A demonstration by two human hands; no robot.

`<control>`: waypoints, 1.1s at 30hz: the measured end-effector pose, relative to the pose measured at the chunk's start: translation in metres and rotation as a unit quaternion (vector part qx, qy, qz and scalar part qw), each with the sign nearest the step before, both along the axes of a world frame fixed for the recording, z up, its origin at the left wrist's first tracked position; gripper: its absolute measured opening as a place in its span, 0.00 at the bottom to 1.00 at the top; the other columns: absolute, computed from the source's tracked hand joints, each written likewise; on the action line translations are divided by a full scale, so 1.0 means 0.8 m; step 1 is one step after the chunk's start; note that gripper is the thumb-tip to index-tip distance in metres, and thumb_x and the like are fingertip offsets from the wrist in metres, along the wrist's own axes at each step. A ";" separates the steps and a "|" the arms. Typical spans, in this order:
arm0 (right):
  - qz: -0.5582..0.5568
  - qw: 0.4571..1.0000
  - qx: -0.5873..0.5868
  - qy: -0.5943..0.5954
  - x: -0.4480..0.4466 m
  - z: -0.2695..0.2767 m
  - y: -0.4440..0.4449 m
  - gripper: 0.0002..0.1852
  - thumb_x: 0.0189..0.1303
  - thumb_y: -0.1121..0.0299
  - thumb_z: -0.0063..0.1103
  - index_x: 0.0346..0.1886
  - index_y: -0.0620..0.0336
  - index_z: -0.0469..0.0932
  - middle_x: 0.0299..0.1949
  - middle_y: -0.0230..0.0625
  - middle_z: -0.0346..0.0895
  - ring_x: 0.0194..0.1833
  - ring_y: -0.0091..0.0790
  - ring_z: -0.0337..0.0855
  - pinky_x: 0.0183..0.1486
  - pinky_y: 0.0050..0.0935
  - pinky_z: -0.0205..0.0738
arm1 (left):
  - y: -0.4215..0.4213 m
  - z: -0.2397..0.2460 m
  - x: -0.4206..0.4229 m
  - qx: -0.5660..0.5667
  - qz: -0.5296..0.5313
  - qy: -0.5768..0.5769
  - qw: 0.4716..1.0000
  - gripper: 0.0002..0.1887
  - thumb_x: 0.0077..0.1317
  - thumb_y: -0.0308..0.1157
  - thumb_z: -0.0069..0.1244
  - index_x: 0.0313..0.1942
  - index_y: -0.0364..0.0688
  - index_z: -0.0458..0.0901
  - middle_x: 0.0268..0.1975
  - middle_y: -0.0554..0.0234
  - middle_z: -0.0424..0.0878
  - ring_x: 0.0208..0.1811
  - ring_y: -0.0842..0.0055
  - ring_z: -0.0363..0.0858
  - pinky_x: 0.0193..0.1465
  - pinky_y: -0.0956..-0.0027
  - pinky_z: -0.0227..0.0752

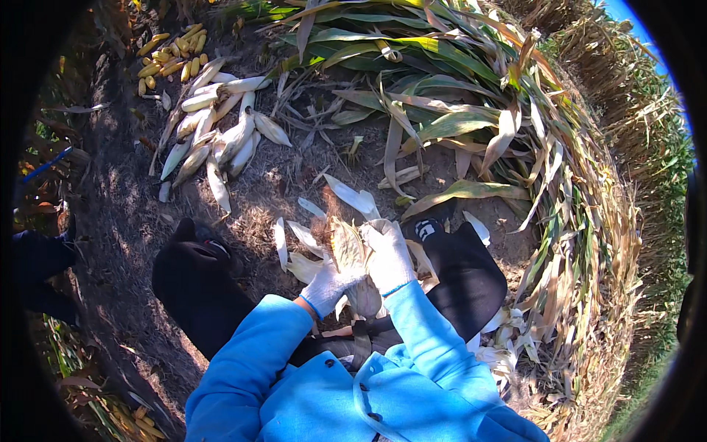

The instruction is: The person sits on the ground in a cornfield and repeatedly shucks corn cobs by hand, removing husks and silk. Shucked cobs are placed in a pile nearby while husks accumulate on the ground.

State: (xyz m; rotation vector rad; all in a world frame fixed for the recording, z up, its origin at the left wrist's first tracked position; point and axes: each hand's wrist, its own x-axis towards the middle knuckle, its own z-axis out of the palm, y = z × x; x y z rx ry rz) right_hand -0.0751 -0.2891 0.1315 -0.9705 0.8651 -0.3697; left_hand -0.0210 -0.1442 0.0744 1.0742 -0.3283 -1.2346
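Observation:
Between my knees, my left hand (330,284), in a white knit glove, grips a corn ear (348,246) from its lower left side. Dry, pale husk wraps much of the ear, and a sliver of yellow kernels shows along its left edge. My right hand (388,255), gloved the same way, is closed on the husk at the ear's right side. Its fingertips are partly hidden from me. Reddish-brown silk (331,204) spreads beyond the ear's tip. Loose husk leaves (302,238) lie on the soil around my hands.
Several unhusked ears (221,130) are heaped ahead to the left, with bare yellow cobs (175,52) beyond. Cut corn stalks (464,94) curve along the front and right. Stripped husks (500,353) lie by my right thigh. Another person's dark-clothed leg (44,259) shows at far left.

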 end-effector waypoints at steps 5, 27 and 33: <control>-0.014 0.990 -0.128 0.051 0.012 0.022 0.014 0.09 0.67 0.71 0.61 0.47 0.63 0.79 0.39 0.32 0.81 0.39 0.23 0.79 0.46 0.25 0.75 | -0.004 0.002 -0.003 -0.018 0.029 0.034 0.999 0.22 0.67 0.30 0.58 0.60 0.34 0.76 0.53 0.61 0.83 0.53 0.76 0.82 0.57 0.67 0.77; 0.043 0.950 -0.252 0.178 -0.008 -0.043 0.001 0.16 0.77 0.63 0.43 0.49 0.64 0.79 0.43 0.45 0.80 0.48 0.39 0.80 0.49 0.35 0.75 | -0.027 0.036 0.008 0.121 0.141 -0.240 0.953 0.32 0.56 0.37 0.68 0.58 0.32 0.75 0.52 0.52 0.84 0.51 0.70 0.83 0.55 0.67 0.77; -0.021 0.931 -0.349 0.105 0.009 -0.061 0.019 0.19 0.76 0.60 0.43 0.50 0.66 0.78 0.45 0.41 0.80 0.47 0.35 0.78 0.50 0.34 0.73 | -0.028 0.023 0.028 0.127 0.178 -0.180 0.959 0.26 0.55 0.40 0.69 0.49 0.32 0.81 0.43 0.51 0.88 0.45 0.69 0.86 0.47 0.66 0.79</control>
